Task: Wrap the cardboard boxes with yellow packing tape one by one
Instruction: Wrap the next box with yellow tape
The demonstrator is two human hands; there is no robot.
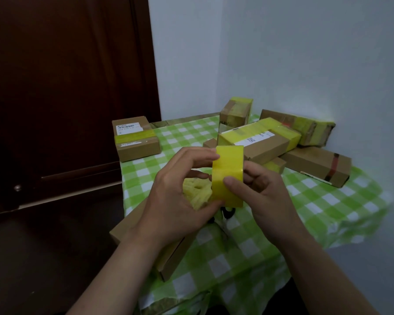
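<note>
Head view shows both hands raised above the counter [323, 205], clamped on one roll of glossy yellow packing tape [229, 176] held upright between them. The left hand [180, 196] curls its fingers over the roll's upper edge, thumb at the bottom. The right hand [268, 196] presses its thumb on the roll's face, fingers curled behind. A crumpled wad of yellow tape [197, 192] sits against the left palm. Below the left forearm, a plain brown cardboard box [171, 258] overhangs the counter's near-left edge. A labelled cardboard box with one yellow band [135, 142] sits at the far-left corner. A heap of yellow-taped cardboard boxes [271, 137] lies near the white wall [305, 53]. A dark brown wooden door [66, 87] stands left.
</note>
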